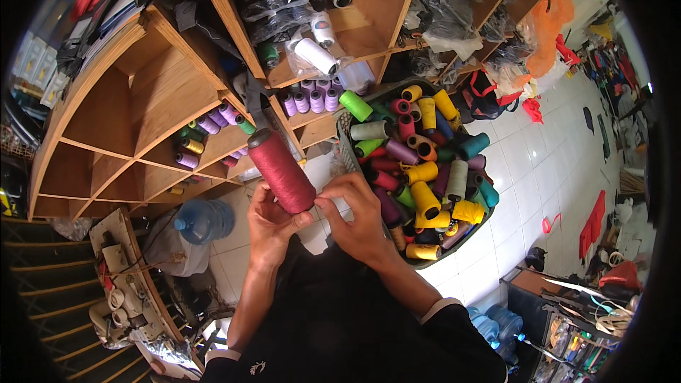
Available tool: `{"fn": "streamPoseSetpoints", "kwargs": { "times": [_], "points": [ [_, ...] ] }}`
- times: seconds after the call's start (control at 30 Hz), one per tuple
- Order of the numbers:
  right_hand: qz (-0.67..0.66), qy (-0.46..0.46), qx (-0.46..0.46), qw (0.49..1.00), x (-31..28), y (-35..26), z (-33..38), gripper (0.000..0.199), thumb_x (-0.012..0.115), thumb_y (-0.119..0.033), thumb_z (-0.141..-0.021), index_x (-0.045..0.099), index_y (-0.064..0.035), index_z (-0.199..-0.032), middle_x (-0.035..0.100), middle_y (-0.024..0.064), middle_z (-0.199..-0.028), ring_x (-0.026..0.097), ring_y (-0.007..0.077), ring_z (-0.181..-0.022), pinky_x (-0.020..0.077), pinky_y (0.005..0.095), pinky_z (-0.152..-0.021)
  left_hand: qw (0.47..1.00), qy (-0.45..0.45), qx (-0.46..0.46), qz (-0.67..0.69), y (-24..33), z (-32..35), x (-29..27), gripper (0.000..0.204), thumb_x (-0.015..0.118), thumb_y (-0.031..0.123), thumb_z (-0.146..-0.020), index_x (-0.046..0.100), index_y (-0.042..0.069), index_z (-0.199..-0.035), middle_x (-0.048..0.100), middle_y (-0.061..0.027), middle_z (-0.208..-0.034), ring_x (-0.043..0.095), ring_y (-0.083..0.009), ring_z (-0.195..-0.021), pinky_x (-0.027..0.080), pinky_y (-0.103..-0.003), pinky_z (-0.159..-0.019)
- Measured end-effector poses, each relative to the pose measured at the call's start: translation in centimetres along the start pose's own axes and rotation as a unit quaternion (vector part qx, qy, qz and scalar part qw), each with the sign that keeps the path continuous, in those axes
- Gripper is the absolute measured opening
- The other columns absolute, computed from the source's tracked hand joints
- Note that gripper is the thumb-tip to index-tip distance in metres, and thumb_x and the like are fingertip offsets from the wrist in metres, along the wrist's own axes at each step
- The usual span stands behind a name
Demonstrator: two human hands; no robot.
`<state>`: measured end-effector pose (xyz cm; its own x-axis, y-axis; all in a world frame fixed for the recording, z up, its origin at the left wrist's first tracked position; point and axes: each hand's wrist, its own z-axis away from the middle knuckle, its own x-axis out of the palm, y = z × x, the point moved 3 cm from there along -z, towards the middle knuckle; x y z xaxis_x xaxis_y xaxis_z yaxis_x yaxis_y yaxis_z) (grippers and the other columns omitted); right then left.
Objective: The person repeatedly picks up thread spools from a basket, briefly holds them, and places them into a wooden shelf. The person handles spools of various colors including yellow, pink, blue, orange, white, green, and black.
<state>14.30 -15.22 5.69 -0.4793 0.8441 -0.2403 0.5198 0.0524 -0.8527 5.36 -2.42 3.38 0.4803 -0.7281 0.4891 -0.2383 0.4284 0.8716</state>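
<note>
A dark red cone of thread [281,172] leans up and to the left in front of me, its dark tip pointing at the shelves. My left hand [272,232] wraps round its lower end, thumb across the base. At the base's right edge, my right hand [360,218] has thumb and forefinger pinched together; whatever lies between them is too small to see. Just beyond the right hand stands a large basket [345,138], heaped with thread cones. Among them are a yellow cone [425,200], a pale grey cone [457,180] and a bright green cone [355,105].
A wooden shelf unit [174,96] curves across the far side, holding purple thread cones [316,101] and white cones [316,56]. A blue water jug [206,221] is on the tiled floor at left, near a sewing machine [117,276]. Red cloth [593,223] lies at right.
</note>
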Motion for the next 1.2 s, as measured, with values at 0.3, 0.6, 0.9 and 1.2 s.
{"fn": "streamPoseSetpoints", "kwargs": {
  "times": [0.3, 0.6, 0.9, 1.2],
  "points": [
    [0.011, -0.039, 0.026, 0.999, -1.9, 0.7, 0.4, 0.009, 0.057, -0.007, -0.092, 0.05, -0.001, -0.093, 0.051, 0.0166, -0.09, 0.051, 0.0351, -0.085, 0.0424, 0.0413, -0.076, 0.997, 0.036, 0.024, -0.057, -0.5, 0.0, -0.2, 0.059, 0.082, -0.005, -0.071, 0.048, 0.003, -0.119, 0.058, -0.0084, -0.116, 0.059, -0.0171, -0.106, 0.047, -0.032, -0.095],
    [0.141, 0.007, 0.144, 0.979, -9.9, 9.0, 0.5, 0.007, 0.054, -0.007, -0.092, 0.052, -0.0009, -0.089, 0.054, 0.0146, -0.083, 0.054, 0.0306, -0.079, 0.0438, 0.0373, -0.073, 0.993, 0.057, 0.027, -0.097, -0.5, 0.2, -2.0, 0.054, 0.078, 0.004, -0.078, 0.047, 0.0, -0.123, 0.059, -0.0093, -0.116, 0.059, -0.0197, -0.108, 0.046, -0.035, -0.096],
    [0.41, -0.049, 0.353, 0.839, -18.3, 23.6, 4.1, 0.024, 0.072, -0.009, -0.078, 0.067, 0.0006, -0.1, 0.062, 0.0238, -0.107, 0.061, 0.0375, -0.1, 0.049, 0.0452, -0.078, 0.997, 0.02, -0.008, -0.068, -0.4, 0.5, -1.6, 0.054, 0.075, 0.015, -0.084, 0.049, -0.002, -0.128, 0.062, -0.0121, -0.116, 0.061, -0.0263, -0.112, 0.046, -0.04, -0.098],
    [0.058, 0.021, 0.164, 0.984, -8.3, 6.7, 0.0, 0.024, 0.073, -0.004, -0.079, 0.067, -0.0016, -0.102, 0.062, 0.0115, -0.095, 0.064, 0.0235, -0.087, 0.0509, 0.033, -0.076, 0.999, 0.004, 0.0, -0.052, 0.4, 0.6, -1.0, 0.065, 0.079, 0.019, -0.079, 0.046, -0.002, -0.131, 0.06, -0.0138, -0.121, 0.062, -0.0298, -0.11, 0.048, -0.043, -0.097]
  ]
}}
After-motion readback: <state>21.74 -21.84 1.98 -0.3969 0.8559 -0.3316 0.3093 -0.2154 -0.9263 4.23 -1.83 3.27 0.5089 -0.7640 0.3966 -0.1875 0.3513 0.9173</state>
